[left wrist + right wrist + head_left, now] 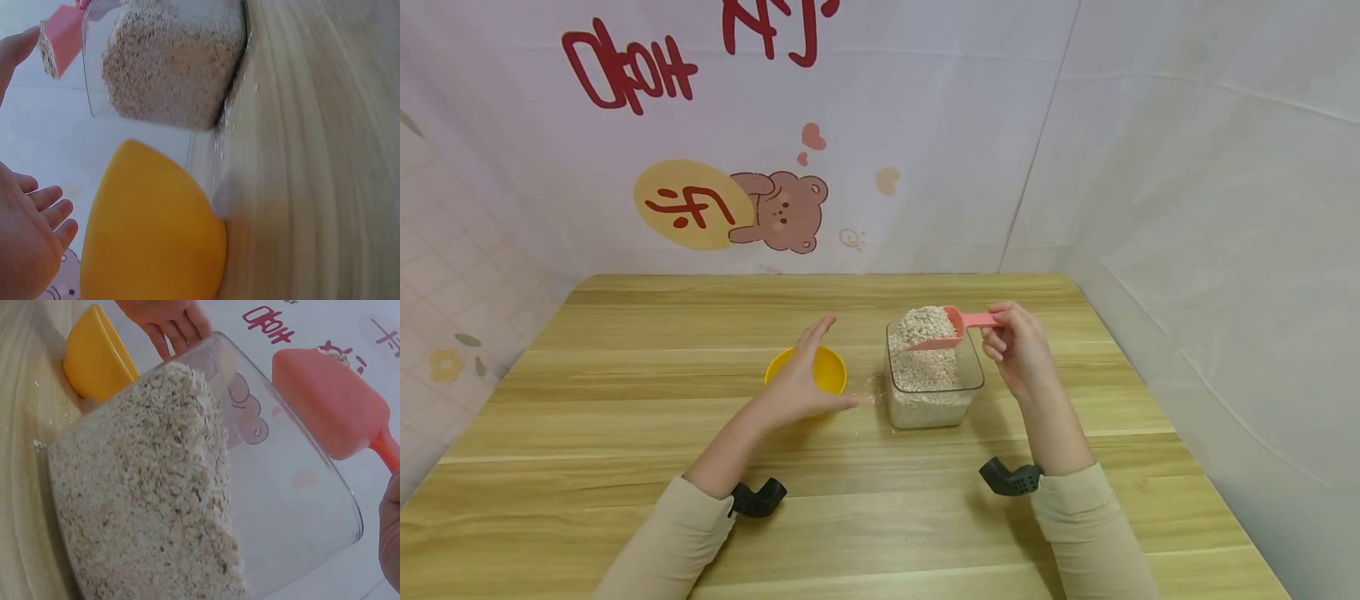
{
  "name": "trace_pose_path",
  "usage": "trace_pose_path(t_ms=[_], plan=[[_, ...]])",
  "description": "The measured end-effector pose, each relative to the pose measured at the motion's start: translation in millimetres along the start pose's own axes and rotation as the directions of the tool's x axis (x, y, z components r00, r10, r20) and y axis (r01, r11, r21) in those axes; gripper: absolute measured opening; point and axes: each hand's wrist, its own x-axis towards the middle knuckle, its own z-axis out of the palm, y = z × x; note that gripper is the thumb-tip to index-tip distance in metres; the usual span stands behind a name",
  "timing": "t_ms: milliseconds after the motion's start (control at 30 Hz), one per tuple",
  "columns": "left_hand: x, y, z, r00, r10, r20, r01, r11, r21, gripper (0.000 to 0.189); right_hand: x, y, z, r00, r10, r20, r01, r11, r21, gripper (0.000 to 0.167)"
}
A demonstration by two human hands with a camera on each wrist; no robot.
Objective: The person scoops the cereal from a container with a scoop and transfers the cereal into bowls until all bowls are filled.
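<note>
My right hand (1021,348) pinches the handle of a pink scoop (957,327), which is heaped with oat flakes (925,323). The scoop is raised over a clear square container (973,385), itself filled partway with the same flakes (144,487). To the left stands a yellow bowl (832,369); the left wrist view shows its smooth outer side (156,225). Above the bowl hovers my left hand (793,385), fingers straight and thumb spread wide, holding nothing. Part of the bowl is hidden behind that hand in the head view.
Loose flakes (872,392) are scattered on the wooden table (865,517) between bowl and container. A white printed curtain (925,108) hangs behind the table, with another white sheet (1217,250) along the right. Black wrist mounts (760,498) stick out from both sleeves.
</note>
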Motion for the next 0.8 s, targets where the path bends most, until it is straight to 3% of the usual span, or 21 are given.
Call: trace_pose_path(t_ms=[433,800], plan=[[-17.6,-17.1,-21.9,0.999,-0.053,-0.002,0.053,0.998,0.014,0.118,-4.7,7.8,19.0,0.999,0.04,0.004,-0.04,0.999,-0.029,0.028],[-30.6,-36.3,-33.0,0.998,-0.064,0.018,0.063,0.997,0.039,0.121,-6.5,19.7,34.2,0.998,0.056,0.017,-0.056,0.998,-0.039,0.019]])
